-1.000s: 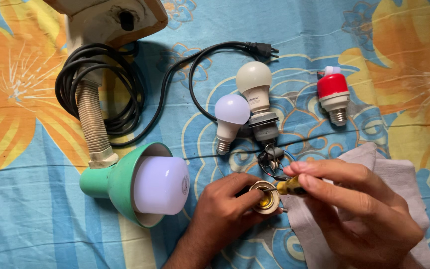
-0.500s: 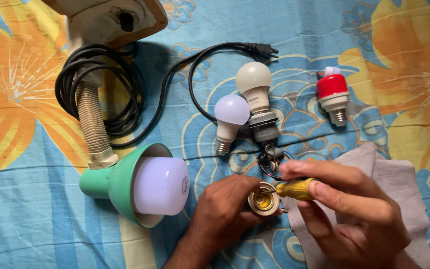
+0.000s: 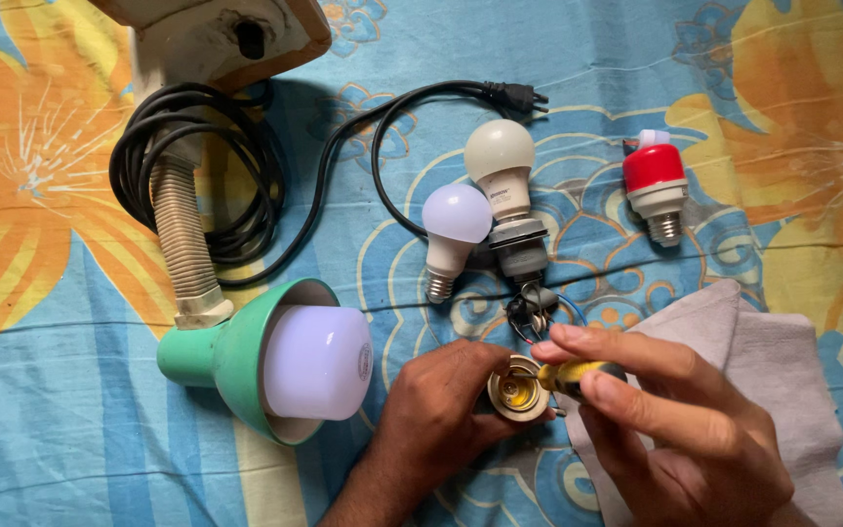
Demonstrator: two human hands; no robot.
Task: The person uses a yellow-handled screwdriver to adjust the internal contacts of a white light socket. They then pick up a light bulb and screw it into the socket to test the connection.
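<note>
My left hand (image 3: 441, 415) grips a small round brass lamp socket (image 3: 516, 390) at the lower middle. My right hand (image 3: 680, 429) holds a short yellow-handled screwdriver (image 3: 578, 375), its tip set at the socket's rim. Just above them a white bulb (image 3: 500, 166) sits in a grey holder (image 3: 523, 254) with loose wires (image 3: 534, 310). A smaller white bulb (image 3: 453, 229) lies to its left.
A green desk lamp (image 3: 236, 356) with a large bulb (image 3: 319, 361), flexible neck (image 3: 182, 244) and beige base (image 3: 217, 39) lies at left, its black cord (image 3: 246, 166) coiled. A red-and-white bulb (image 3: 656, 185) lies at right. A grey cloth (image 3: 782, 371) sits under my right hand. Blue floral sheet (image 3: 51, 459).
My right hand has shifted the screwdriver slightly on the socket. My left hand keeps its hold. The bulbs and lamp have not moved.
</note>
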